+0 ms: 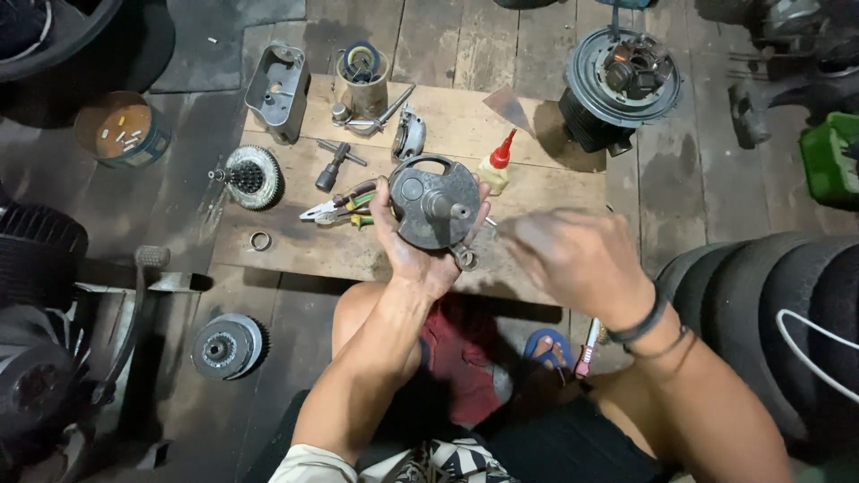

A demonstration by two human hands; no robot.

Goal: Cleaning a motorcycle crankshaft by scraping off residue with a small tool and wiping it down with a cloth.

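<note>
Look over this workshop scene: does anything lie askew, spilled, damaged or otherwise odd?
Nothing looks spilled or broken. The left hand holds a round metal engine part by its rim; the right hand is blurred beside it. Pliers, a glue bottle and other parts lie loosely scattered on the wooden board.

**Greys, browns and a few bright spots**

The round metal part (436, 204) is dark grey with a paler grey shaft. The board (546, 183) under it is pale tan, the floor planks (447, 40) a duller brown-grey. The small glue bottle (495, 167) is cream with a red nozzle. The pliers (338, 207) have green-and-yellow and dark red handles. Far left, the tin (120, 131) is rust-orange inside. Near, the cloth (465, 353) is red, the sandal (548, 344) blue, the wristbands (646, 324) black. Far right, a container (832, 159) is bright green. The tyres (769, 304) are black.
</note>
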